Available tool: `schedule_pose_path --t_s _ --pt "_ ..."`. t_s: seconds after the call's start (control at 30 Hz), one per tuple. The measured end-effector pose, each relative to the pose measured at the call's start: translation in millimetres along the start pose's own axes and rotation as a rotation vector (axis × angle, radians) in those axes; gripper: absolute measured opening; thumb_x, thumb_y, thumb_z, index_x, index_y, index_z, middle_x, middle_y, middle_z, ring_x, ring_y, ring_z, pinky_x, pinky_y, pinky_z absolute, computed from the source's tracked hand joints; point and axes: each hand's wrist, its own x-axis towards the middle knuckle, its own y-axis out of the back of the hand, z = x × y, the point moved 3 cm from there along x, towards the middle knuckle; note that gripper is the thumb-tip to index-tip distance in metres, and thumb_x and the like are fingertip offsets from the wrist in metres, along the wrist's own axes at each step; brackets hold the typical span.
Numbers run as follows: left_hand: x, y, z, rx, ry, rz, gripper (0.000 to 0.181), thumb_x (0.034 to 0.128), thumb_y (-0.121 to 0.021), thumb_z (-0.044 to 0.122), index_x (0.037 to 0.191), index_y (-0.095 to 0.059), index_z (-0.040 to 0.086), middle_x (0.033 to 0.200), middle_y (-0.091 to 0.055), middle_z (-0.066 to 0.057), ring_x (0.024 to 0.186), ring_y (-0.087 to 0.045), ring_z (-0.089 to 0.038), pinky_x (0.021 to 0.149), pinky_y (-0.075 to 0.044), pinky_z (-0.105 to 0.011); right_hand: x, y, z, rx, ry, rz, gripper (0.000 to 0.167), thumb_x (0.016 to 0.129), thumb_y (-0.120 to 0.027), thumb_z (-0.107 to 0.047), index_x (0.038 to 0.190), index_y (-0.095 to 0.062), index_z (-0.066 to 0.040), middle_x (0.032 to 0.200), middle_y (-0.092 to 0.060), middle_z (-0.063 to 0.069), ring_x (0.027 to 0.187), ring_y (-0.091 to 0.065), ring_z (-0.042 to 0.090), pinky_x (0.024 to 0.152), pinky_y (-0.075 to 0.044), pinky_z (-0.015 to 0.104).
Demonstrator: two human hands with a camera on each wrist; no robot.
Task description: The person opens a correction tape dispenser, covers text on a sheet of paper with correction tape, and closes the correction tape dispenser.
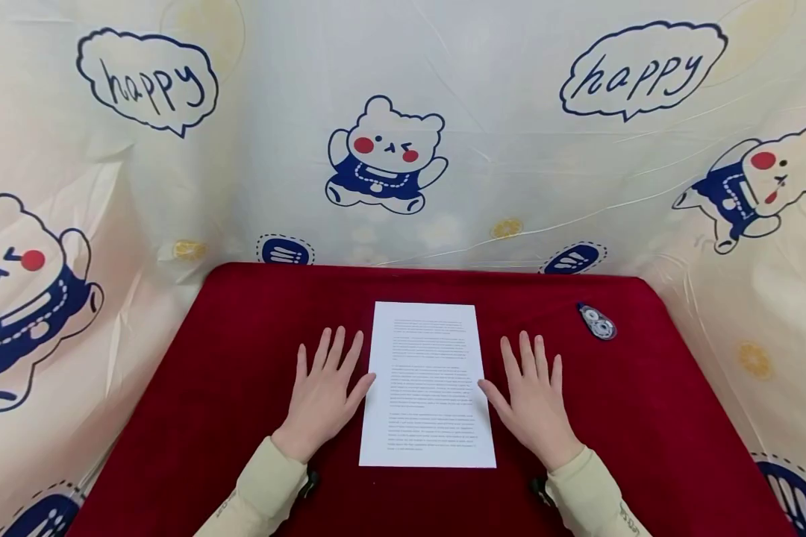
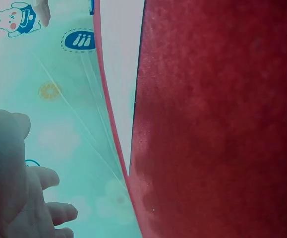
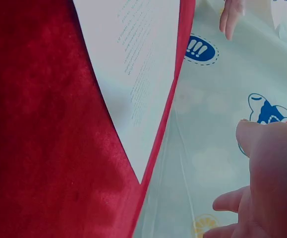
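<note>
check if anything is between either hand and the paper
Nothing visible is: the left hand and the right hand are close on either side of the paper. The correction tape lies beyond the right hand, away from the paper.

Paper [image 1: 426, 384] central, room beside correction tape [image 1: 598, 322]

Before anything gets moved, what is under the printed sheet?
The red cloth shows on all sides of the printed sheet, which lies on it. Directly beneath, everything is covered, so I can't tell whether anything else is there.
</note>
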Motion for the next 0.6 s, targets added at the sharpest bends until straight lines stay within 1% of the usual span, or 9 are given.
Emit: schedule_pose_path --t_s 0.07,0.13,0.2,0.27,0.37,0.47,0.53,0.6 --pt "0.3 -0.3 0.6 0.0 0.0 -0.002 0.076 0.1017 -0.059 0.052 0.163 -0.037 0.013 0.168 -0.03 -0.02 0.158 -0.017 -0.041 0.121 -0.01 -0.07 1.8 2 1 0.019 -0.002 0.011 0.077 0.096 -0.07 -0.042 0.155 -0.045 0.001 0.163 -0.032 0.03 0.154 -0.018 0.051 0.117 -0.015 0.074" --pt "1.3 0.1 1.4 -0.002 -0.005 -0.003 0.074 0.1014 -0.061 0.049 0.161 -0.041 0.01 0.167 -0.032 -0.022 0.157 -0.02 -0.043 0.121 -0.014 -0.07 5.3 4 4 0.05 -0.005 0.032 0.066 0.098 -0.07 -0.036 0.148 -0.052 0.004 0.157 -0.041 0.031 0.151 -0.027 0.051 0.116 -0.024 0.073" --pt "3.1 0.2 2.1 -0.011 -0.012 -0.005 0.07 0.1012 -0.064 0.045 0.157 -0.046 0.007 0.164 -0.036 -0.024 0.154 -0.027 -0.044 0.119 -0.021 -0.069 11.0 8 9 0.086 -0.016 0.051 0.055 0.1 -0.069 -0.03 0.14 -0.059 0.006 0.147 -0.052 0.031 0.143 -0.04 0.05 0.111 -0.035 0.069" --pt "4.3 0.4 2.7 -0.025 -0.022 -0.007 0.064 0.1008 -0.067 0.04 0.151 -0.053 0.003 0.159 -0.042 -0.026 0.148 -0.037 -0.045 0.115 -0.032 -0.068 18.2 13 16 0.117 -0.027 0.045 0.045 0.101 -0.068 -0.025 0.132 -0.064 0.007 0.135 -0.061 0.03 0.13 -0.053 0.049 0.103 -0.046 0.065" --pt "5.4 1.4 4.2 -0.072 -0.037 -0.005 0.051 0.0996 -0.071 0.032 0.139 -0.063 0.0 0.146 -0.056 -0.026 0.134 -0.053 -0.043 0.103 -0.047 -0.062 31.1 22 30 0.151 -0.04 -0.008 0.036 0.101 -0.068 -0.021 0.124 -0.068 0.006 0.12 -0.068 0.026 0.111 -0.064 0.043 0.092 -0.054 0.059" --pt "5.9 3.0 5.3 -0.13 -0.05 0.0 0.038 0.0984 -0.073 0.025 0.128 -0.069 0.001 0.127 -0.067 -0.019 0.114 -0.064 -0.035 0.089 -0.056 -0.051 43.7 31 47 0.169 -0.045 -0.071 0.028 0.102 -0.068 -0.02 0.116 -0.07 0.004 0.11 -0.071 0.022 0.098 -0.068 0.037 0.086 -0.057 0.056" --pt "6.3 3.8 5.7 -0.151 -0.06 0.007 0.031 0.0978 -0.074 0.022 0.121 -0.072 0.001 0.113 -0.07 -0.014 0.099 -0.065 -0.028 0.078 -0.058 -0.041 51.2 36 59 0.171 -0.052 -0.099 0.025 0.102 -0.067 -0.02 0.112 -0.072 0.002 0.104 -0.072 0.019 0.091 -0.069 0.033 0.083 -0.057 0.055" --pt "6.9 4.7 5.4 -0.153 -0.069 0.018 0.025 0.0975 -0.074 0.02 0.114 -0.073 0.002 0.103 -0.069 -0.01 0.087 -0.062 -0.023 0.07 -0.055 -0.034 57.4 40 70 0.159 -0.055 -0.119 0.023 0.102 -0.066 -0.02 0.108 -0.072 0.001 0.099 -0.073 0.017 0.086 -0.069 0.031 0.08 -0.057 0.054"
